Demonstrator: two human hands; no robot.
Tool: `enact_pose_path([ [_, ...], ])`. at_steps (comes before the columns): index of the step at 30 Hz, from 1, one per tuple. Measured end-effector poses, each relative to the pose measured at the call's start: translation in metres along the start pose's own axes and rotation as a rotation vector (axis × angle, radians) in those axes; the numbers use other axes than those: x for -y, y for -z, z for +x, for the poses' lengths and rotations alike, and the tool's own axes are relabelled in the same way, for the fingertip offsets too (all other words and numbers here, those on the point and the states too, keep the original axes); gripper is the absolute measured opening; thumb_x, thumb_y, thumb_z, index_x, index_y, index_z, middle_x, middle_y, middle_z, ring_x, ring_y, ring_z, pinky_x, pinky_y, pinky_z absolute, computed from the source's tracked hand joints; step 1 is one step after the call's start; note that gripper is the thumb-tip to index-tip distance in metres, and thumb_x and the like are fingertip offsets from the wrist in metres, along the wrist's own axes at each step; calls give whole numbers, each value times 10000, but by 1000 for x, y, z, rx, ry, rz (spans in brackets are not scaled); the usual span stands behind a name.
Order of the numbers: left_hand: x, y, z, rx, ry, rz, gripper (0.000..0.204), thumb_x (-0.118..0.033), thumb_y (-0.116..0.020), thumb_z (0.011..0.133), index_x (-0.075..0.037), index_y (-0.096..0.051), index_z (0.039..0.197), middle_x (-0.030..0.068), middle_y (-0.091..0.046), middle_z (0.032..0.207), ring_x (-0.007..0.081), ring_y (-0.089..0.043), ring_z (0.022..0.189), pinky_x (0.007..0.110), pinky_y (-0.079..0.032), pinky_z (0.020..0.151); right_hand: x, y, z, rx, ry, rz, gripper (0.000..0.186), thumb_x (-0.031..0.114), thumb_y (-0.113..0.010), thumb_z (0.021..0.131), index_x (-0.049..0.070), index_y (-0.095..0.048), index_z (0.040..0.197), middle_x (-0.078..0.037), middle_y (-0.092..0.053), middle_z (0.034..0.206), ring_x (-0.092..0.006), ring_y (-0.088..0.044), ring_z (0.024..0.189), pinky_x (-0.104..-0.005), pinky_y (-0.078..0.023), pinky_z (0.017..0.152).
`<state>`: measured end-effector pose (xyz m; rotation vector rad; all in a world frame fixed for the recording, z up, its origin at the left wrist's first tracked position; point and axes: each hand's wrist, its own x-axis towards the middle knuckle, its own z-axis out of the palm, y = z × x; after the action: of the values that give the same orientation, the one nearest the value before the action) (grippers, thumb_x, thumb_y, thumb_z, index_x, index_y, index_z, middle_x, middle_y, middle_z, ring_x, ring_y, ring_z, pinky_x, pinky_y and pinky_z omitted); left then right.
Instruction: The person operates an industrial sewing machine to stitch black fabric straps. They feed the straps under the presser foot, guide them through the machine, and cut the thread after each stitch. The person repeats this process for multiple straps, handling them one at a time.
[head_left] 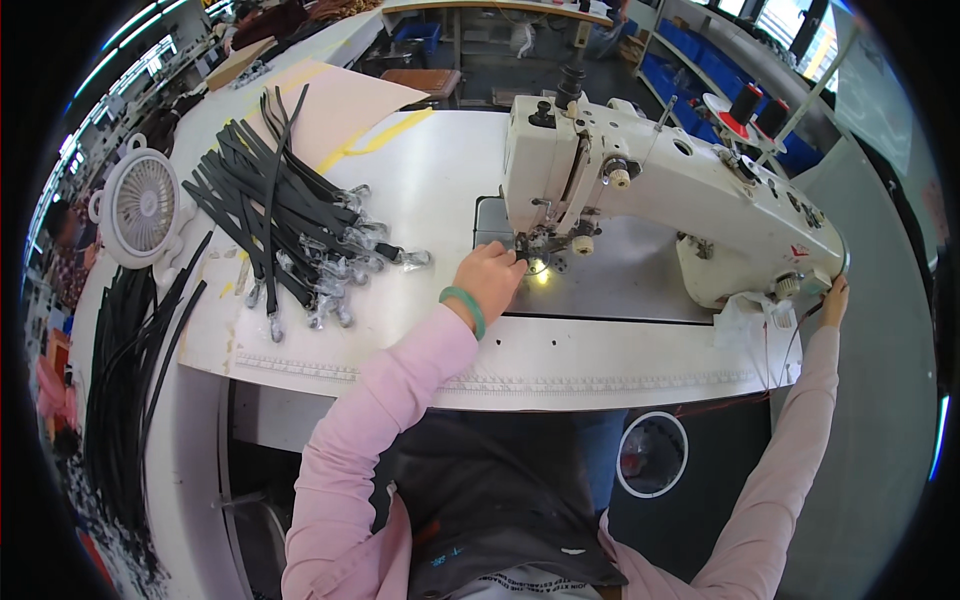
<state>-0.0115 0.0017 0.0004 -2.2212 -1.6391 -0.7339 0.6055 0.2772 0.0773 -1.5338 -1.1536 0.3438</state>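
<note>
My left hand (487, 280), with a green bangle on the wrist, is pinched at the needle area of a white sewing machine (730, 215), beside a small lit lamp (541, 270). What its fingers hold is hidden or too small to name. My right hand (836, 300) reaches the machine's right end, fingers wrapped on what looks like the handwheel (843, 266). Left of the needle lies a pile of black straps (260, 190) with clear wrapped ends on the white tabletop (400, 350).
A white fan (138, 205) stands at the left above hanging black straps (125, 380). Pale paper (340, 100) lies at the back left. Red and black thread cones (746, 102) stand behind the machine, near blue bins (675, 70). A bucket (652, 455) sits below the table's edge.
</note>
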Motion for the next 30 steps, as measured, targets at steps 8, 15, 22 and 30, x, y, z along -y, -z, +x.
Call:
enact_pose_path([
  [8, -2, 1, -1, -77, -9, -11, 79, -85, -592, 678, -70, -599, 756, 49, -584, 756, 214, -535, 784, 326, -452, 719, 8, 2, 1, -15, 14, 31, 484, 439, -398, 911, 31, -477, 1159, -70, -548, 1068, -154, -542, 901, -272, -441, 680],
  [15, -4, 1, 0, -26, 41, 64, 98, -75, -585, 683, -63, -602, 779, 50, -590, 791, 215, -540, 815, 304, -481, 697, 9, -17, -26, -29, -50, 261, 471, 442, -383, 917, 55, -456, 1176, -60, -538, 1065, -160, -528, 920, -271, -429, 661],
  [22, -3, 4, -4, -4, 57, 74, 186, -78, -608, 675, -72, -615, 860, 47, -593, 827, 209, -545, 801, 298, -491, 671, 3, -22, -61, -98, 71, 324, 492, 445, -348, 928, 50, -406, 1216, -72, -529, 1090, -177, -506, 1018, -316, -419, 801],
  [30, -1, 16, 2, 62, -1, 121, 240, -76, -579, 682, -78, -610, 920, 62, -553, 836, 218, -535, 837, 309, -466, 718, 13, 3, -2, -72, 76, -76, 491, 452, -345, 922, 53, -489, 1170, -134, -585, 1053, -232, -535, 1026, -328, -410, 857],
])
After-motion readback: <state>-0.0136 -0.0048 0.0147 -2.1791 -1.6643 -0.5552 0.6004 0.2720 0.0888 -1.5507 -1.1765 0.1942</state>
